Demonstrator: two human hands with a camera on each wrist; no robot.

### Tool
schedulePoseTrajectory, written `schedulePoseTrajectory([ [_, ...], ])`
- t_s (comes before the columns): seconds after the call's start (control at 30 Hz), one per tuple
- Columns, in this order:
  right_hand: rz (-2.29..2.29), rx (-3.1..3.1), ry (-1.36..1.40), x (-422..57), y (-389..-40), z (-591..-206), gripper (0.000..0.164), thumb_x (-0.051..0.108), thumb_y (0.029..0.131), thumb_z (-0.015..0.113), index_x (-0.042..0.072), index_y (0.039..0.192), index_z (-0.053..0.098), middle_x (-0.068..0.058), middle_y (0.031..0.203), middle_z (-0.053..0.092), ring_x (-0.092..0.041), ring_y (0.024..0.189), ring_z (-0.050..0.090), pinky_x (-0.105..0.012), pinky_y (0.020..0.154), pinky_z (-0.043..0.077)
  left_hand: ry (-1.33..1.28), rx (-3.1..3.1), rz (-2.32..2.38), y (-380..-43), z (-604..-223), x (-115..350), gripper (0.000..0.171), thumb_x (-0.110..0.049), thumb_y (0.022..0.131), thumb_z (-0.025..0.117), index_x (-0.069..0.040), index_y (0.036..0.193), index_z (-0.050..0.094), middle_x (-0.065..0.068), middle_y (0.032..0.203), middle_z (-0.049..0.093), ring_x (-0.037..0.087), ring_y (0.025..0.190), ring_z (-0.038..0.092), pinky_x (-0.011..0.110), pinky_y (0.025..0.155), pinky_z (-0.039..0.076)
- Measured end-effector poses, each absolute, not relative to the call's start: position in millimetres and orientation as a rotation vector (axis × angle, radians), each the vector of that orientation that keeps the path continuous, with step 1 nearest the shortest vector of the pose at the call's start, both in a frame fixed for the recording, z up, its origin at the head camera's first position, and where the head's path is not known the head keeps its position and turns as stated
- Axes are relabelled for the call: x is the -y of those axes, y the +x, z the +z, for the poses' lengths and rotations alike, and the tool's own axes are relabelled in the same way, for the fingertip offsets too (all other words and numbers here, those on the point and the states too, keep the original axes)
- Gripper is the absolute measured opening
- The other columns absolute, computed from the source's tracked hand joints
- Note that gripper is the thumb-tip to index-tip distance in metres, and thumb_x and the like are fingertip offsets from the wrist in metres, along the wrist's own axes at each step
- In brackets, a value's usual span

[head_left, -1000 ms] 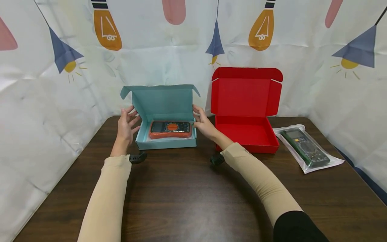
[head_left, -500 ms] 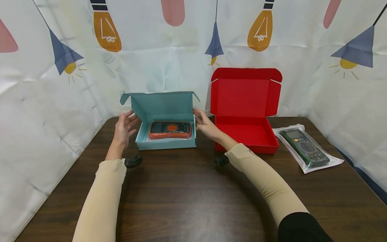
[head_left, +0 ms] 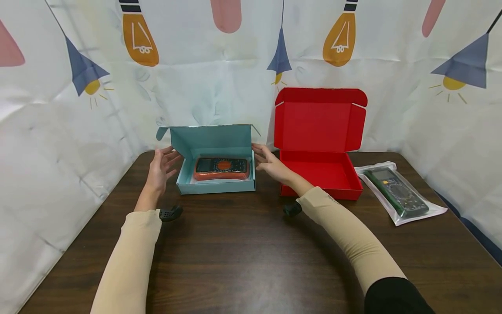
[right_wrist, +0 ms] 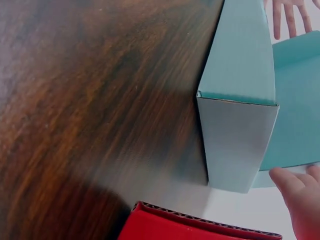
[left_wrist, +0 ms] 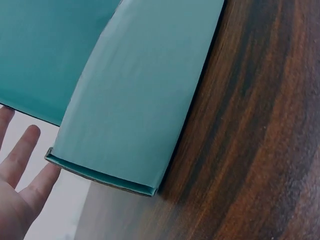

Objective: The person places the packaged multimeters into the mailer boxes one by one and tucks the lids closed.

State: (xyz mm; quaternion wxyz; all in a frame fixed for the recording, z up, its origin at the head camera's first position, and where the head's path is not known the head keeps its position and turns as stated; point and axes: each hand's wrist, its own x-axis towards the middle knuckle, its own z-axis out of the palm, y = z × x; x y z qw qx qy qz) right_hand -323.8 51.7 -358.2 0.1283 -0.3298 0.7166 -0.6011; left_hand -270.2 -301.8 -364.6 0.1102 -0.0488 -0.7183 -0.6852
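A teal cardboard box (head_left: 217,188) stands at the back of the table with its lid (head_left: 211,139) raised and leaning forward. Inside it lies a multimeter (head_left: 221,169) with an orange case and a round dial, in clear wrap. My left hand (head_left: 158,170) is at the box's left side, fingers spread and extended near the lid's edge. On the other side my right hand (head_left: 270,165) reaches its extended fingers to the lid's right edge. In the right wrist view the thumb (right_wrist: 285,181) lies close to the lid's edge; whether it touches is hard to tell.
Right of the teal box stands an open red box (head_left: 319,192) with its lid upright. Farther right, a second multimeter (head_left: 398,192) lies in a clear padded bag on the dark wooden table (head_left: 251,253). A printed white cloth (head_left: 235,91) hangs behind.
The teal lid has tipped forward and its top edge sits lower. Both hands stay at its sides, while the forearms have shifted slightly outward and back. The boxes' bases stay put.
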Motion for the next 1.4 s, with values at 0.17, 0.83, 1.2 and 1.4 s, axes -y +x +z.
schedulePoseTrajectory([
  [0.17, -1.725, -2.076, -0.949, -53, -324, -359, 0.075, -0.007, 0.094, 0.043, 0.0, 0.16, 0.01, -0.02, 0.169, 0.009, -0.044, 0.153, 0.015, -0.059, 0.115, 0.032, -0.182, 2.12, -2.02, -267, -367, 305, 0.073, -0.058, 0.109, 0.014, -0.004, 0.154, 0.035, 0.027, 0.161, 0.029, 0.041, 0.151, 0.023, 0.066, 0.119, 0.009],
  [0.83, -1.695, -2.056, -0.895, -60, -320, -367, 0.079, -0.002, 0.095, 0.048, 0.01, 0.165, 0.013, -0.016, 0.169, 0.014, -0.044, 0.152, 0.019, -0.059, 0.114, 0.034, -0.242, 2.167, -2.074, -261, -378, 318, 0.066, -0.062, 0.107, 0.014, -0.019, 0.147, 0.044, 0.021, 0.163, 0.03, 0.039, 0.153, 0.019, 0.063, 0.121, 0.004],
  [1.2, -1.829, -1.682, -0.853, -79, -327, -358, 0.072, -0.004, 0.1, 0.03, 0.008, 0.165, 0.004, -0.018, 0.17, 0.007, -0.047, 0.153, 0.008, -0.061, 0.121, 0.013, -0.267, 2.014, -2.275, -259, -376, 320, 0.07, -0.064, 0.105, 0.011, -0.023, 0.15, 0.045, 0.003, 0.148, 0.052, 0.035, 0.153, 0.024, 0.061, 0.121, 0.001],
  [1.4, -2.054, -1.644, -0.744, -76, -328, -344, 0.058, 0.014, 0.109, 0.026, 0.007, 0.165, 0.011, -0.018, 0.169, 0.015, -0.045, 0.152, 0.018, -0.054, 0.122, 0.02, -0.318, 2.015, -2.295, -258, -358, 322, 0.076, -0.066, 0.104, 0.008, -0.022, 0.165, 0.021, 0.013, 0.163, 0.033, 0.036, 0.153, 0.023, 0.06, 0.121, 0.0],
])
